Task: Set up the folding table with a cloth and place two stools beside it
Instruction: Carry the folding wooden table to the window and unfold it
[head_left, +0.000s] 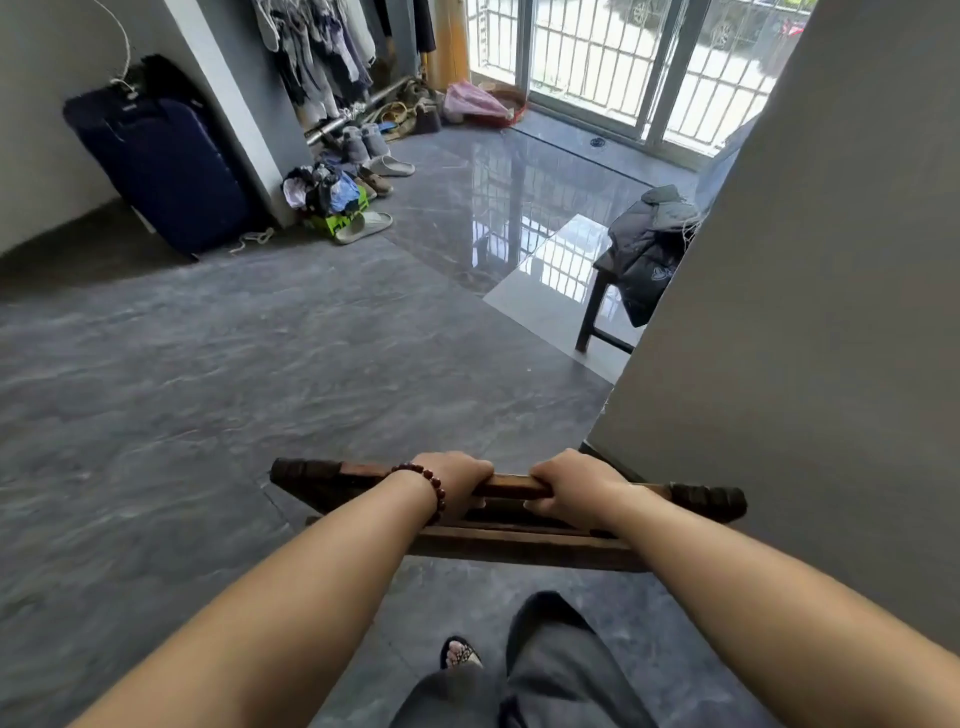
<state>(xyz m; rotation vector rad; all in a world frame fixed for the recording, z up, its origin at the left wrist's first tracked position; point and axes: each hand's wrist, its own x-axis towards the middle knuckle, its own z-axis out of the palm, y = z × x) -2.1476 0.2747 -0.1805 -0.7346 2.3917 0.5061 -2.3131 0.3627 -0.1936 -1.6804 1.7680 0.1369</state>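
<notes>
A dark wooden stool (322, 478), long like a bench, hangs above the grey tiled floor in front of me. My left hand (457, 475), with a red bead bracelet at the wrist, grips its top plank near the middle. Close to the right of it, my right hand (569, 483) grips the same plank. The plank's dark ends stick out on both sides, and a lower rail (519, 545) shows beneath my forearms. A second dark wooden stool (592, 312) stands further off at the right with a dark padded jacket (647, 249) lying on it. No folding table or cloth is in view.
A grey wall (805, 312) juts in close on the right, beside the stool's right end. A dark blue folded mat (166, 171) leans on the left wall. Shoes, slippers and a pile of clothes (332, 195) line the far left. Barred glass doors (623, 62) stand at the back.
</notes>
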